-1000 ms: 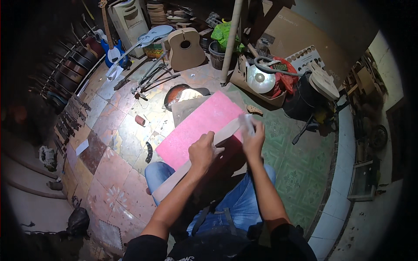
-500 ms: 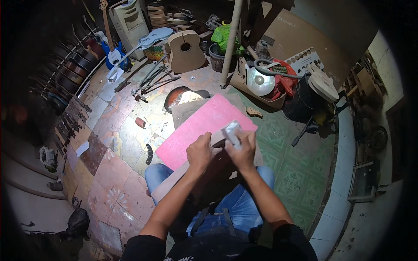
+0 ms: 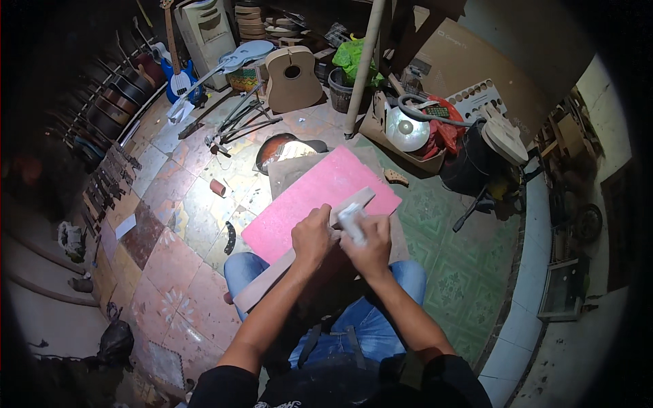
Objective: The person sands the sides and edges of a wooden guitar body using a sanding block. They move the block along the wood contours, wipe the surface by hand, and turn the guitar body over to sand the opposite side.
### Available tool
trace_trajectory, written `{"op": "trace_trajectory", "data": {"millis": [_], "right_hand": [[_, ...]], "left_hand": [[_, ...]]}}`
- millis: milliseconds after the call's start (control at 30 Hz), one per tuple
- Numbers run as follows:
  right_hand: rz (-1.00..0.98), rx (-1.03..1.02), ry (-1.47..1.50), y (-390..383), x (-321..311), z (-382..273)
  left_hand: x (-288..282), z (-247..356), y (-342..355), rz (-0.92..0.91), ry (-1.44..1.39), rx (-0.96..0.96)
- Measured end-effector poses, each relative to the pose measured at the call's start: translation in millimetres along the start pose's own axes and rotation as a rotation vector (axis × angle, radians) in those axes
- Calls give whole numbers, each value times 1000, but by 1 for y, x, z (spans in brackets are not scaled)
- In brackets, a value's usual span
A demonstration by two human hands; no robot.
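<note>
A long, pale brown wooden piece [image 3: 264,280] runs slantwise from above my left thigh up over the pink board. My left hand [image 3: 313,238] is closed around its middle, knuckles up. In my right hand [image 3: 369,250] is a whitish block-like thing [image 3: 352,222], smeared by motion, which lies against the wood just beyond my left hand. What the block is made of I cannot make out. The far end of the wood juts past the block over the pink board [image 3: 286,217], which rests on a grey-brown sheet in front of my knees.
Behind the board lies a sunburst guitar body [image 3: 269,155]. A headstock-shaped wooden piece [image 3: 395,177], a reddish-brown roll [image 3: 218,188] and a dark curved strip [image 3: 230,238] are on the tiles. An acoustic guitar body [image 3: 294,80], a pole [image 3: 362,68] and a cardboard box [image 3: 377,132] stand farther back.
My right hand and the whitish block have slid toward me and a little left along the wood, uncovering its far end. My left hand keeps its hold.
</note>
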State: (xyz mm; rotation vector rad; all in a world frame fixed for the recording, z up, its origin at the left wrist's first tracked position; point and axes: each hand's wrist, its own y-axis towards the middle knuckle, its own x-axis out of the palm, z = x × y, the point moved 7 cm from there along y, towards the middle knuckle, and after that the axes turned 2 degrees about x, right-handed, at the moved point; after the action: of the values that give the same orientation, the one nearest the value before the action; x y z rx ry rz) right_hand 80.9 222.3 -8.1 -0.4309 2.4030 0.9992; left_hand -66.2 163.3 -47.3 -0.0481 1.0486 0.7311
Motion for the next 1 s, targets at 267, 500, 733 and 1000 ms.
{"op": "trace_trajectory", "data": {"millis": [267,500,733,1000], "right_hand": [[170,247,-12,20,-1,47],[301,295,114,25,-1,90],[334,202,315,30,14,91],[339,255,201,25,12,90]], "left_hand": [[-7,8,2,-2,-48,-4],[-5,20,2,3,-50,34],[-9,15,3,40,-73,53],[-8,11,8,20,-36,-5]]}}
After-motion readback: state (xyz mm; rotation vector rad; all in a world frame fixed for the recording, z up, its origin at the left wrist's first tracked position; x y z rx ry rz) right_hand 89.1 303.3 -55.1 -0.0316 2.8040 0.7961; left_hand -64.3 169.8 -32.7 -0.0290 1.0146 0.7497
